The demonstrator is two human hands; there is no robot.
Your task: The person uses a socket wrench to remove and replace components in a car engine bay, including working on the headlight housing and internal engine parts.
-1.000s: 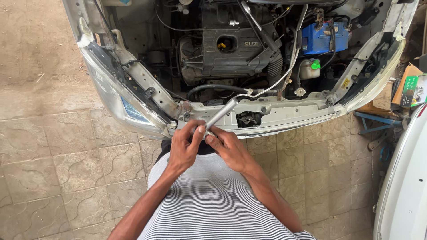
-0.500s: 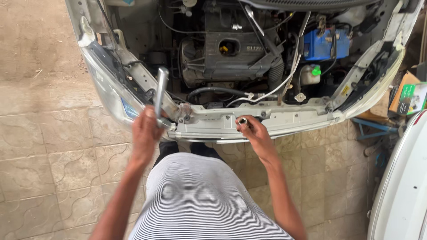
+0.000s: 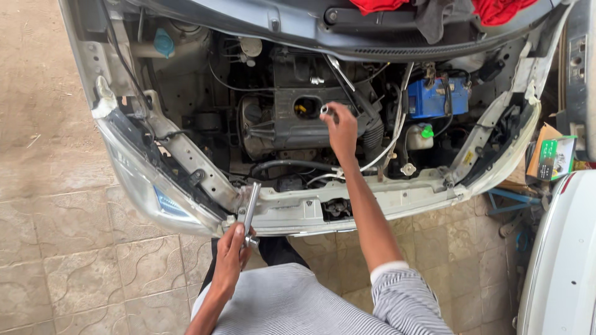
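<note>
My left hand (image 3: 231, 252) grips the lower end of a silver ratchet wrench (image 3: 250, 205), which stands upright against the car's front panel (image 3: 298, 208). My right hand (image 3: 341, 128) is stretched out over the open engine bay and pinches a small silver socket (image 3: 324, 110) just right of the engine's open oil filler hole (image 3: 306, 108). Below the hand lies the dark engine cover (image 3: 292, 127).
A blue battery (image 3: 436, 98) sits at the right of the bay, with a white reservoir with a green cap (image 3: 421, 134) below it. A headlight (image 3: 149, 192) is at the front left. Cardboard boxes (image 3: 549, 158) and another white car (image 3: 562, 260) stand at the right. Tiled floor lies below.
My right hand has moved from the front panel out over the engine with the socket. My left hand has dropped lower with the wrench. The view has tilted up toward the bay.
</note>
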